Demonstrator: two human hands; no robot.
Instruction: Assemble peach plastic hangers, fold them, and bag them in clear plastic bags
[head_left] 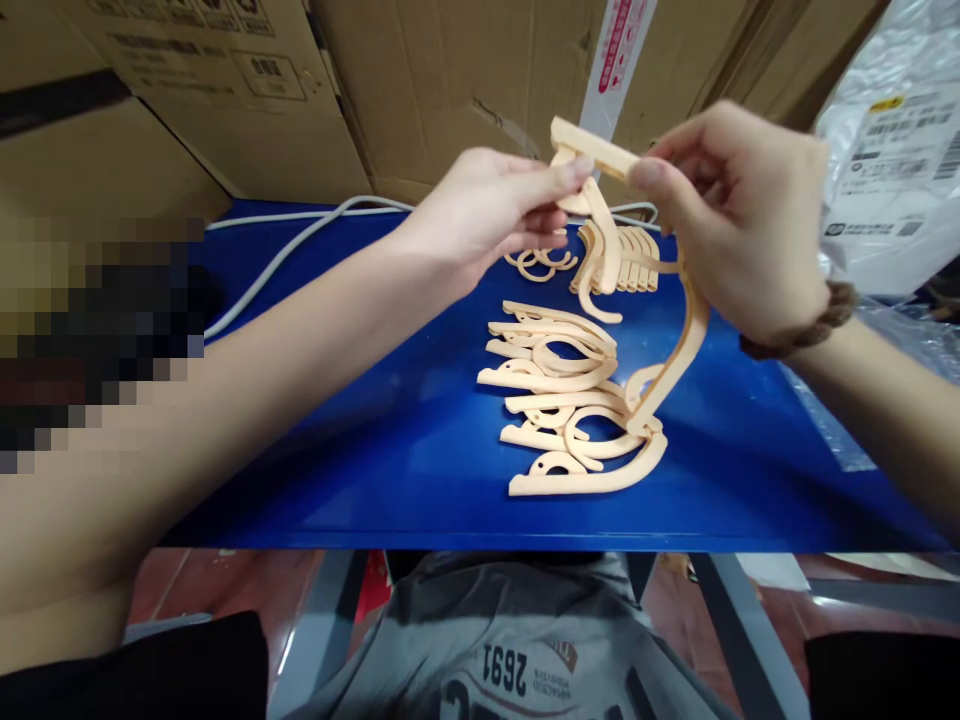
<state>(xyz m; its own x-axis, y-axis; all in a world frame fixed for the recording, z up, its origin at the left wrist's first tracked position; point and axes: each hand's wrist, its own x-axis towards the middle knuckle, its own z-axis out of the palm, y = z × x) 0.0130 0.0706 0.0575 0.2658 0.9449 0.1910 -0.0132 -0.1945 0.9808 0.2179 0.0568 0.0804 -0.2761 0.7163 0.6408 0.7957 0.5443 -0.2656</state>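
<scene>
A beige plastic folding hanger (pixel 606 240) is held up above the table between both hands. My left hand (pixel 502 205) pinches its centre between thumb and fingers; a curved hook hangs below. My right hand (pixel 750 210) grips one straight arm near its end, fingers curled round. Another curved arm (pixel 694 320) shows below the right hand, reaching down to the pile; whether it joins the held hanger is hidden. Under the hands lie several beige hanger arms (pixel 577 484) with hooks among them. Behind these are loose hook pieces (pixel 534 265) and a neat row of curved pieces (pixel 641 265).
The blue table (pixel 360 480) has its front edge close to my body. A white cable (pixel 277 262) runs along the back left. Cardboard boxes (pixel 450 90) stand behind. A clear plastic bag with labels (pixel 892 170) is at the right.
</scene>
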